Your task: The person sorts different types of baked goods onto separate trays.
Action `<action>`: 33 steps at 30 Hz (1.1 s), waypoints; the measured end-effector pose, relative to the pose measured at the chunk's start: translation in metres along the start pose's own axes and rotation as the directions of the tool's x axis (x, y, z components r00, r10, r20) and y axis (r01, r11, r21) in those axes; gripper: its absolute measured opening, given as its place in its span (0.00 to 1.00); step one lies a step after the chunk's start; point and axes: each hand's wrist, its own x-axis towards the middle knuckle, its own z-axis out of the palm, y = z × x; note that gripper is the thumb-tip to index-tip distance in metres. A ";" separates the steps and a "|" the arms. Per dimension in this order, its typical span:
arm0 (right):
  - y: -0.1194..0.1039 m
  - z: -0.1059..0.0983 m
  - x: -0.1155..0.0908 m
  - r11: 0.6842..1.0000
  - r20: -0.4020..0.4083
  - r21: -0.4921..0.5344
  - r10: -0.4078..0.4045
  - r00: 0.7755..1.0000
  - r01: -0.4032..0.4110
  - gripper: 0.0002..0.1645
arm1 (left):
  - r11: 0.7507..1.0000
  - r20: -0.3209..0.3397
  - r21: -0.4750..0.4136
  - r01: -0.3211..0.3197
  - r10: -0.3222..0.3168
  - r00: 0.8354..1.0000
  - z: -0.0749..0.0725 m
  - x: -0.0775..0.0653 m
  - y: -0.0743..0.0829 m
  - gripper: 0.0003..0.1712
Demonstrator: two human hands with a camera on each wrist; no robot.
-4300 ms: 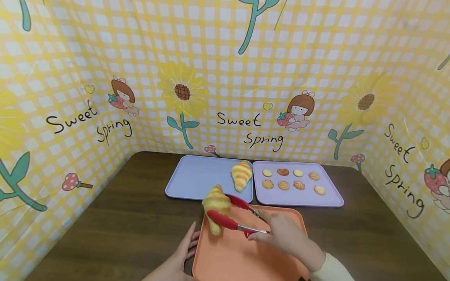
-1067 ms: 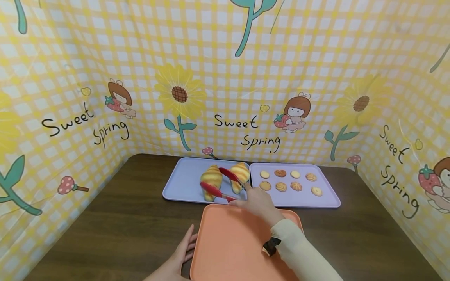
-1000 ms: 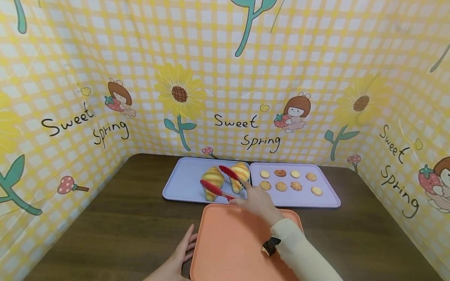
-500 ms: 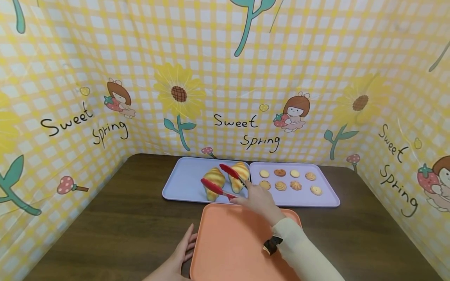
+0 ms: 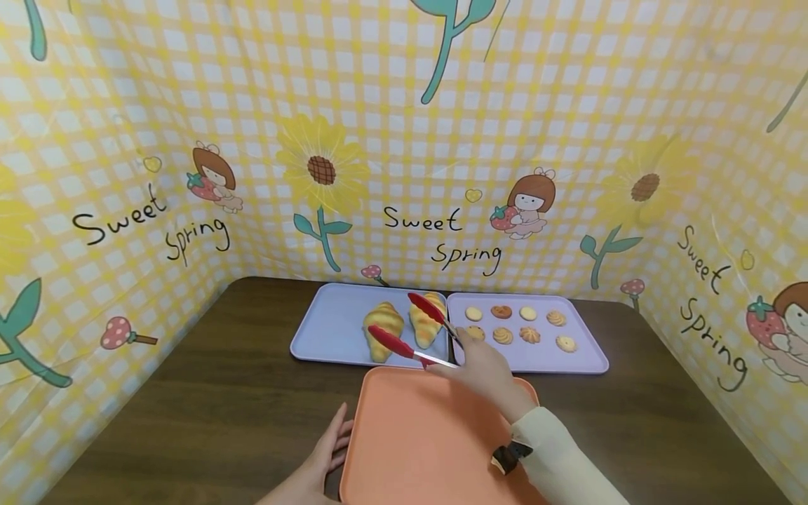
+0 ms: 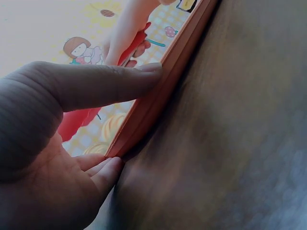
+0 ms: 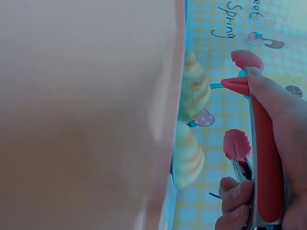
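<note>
In the head view my right hand grips tongs with red tips and metal arms. Their tips stand apart, above the front of the blue tray. One striped croissant lies on that tray, partly covered by the near tip. A second croissant is to its right, overlapped by the far tip. The right wrist view shows the tongs' red handle under my thumb and fingers. My left hand rests along the left side of the orange tray, thumb and fingertips touching its outer wall.
A lilac tray with several cookies adjoins the blue tray on the right. Both stand at the back of the dark wooden table. A yellow checked cloth rises behind and along both sides.
A croissant held in the tongs over the orange tray has been set on the blue tray beside the other. The tongs have since moved right and slightly back. The left hand stays.
</note>
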 end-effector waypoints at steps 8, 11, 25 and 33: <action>0.016 -0.015 -0.020 0.999 -0.073 0.035 0.003 0.997 -0.001 0.64 | 0.999 -0.003 -0.033 0.026 -0.026 1.000 -0.001 -0.001 -0.003 0.60; 0.023 -0.021 -0.029 0.998 -0.089 0.066 0.013 0.996 -0.007 0.59 | 1.000 0.001 -0.020 0.012 -0.012 1.000 -0.001 -0.001 -0.003 0.61; 0.049 -0.049 -0.074 0.996 -0.085 0.082 0.049 0.995 -0.043 0.51 | 0.998 0.006 -0.046 0.042 -0.042 0.999 -0.003 -0.001 -0.007 0.60; 0.063 -0.057 -0.095 0.996 -0.152 0.094 0.005 0.988 0.009 0.54 | 0.997 0.009 -0.050 0.055 -0.054 0.998 -0.002 0.000 -0.009 0.60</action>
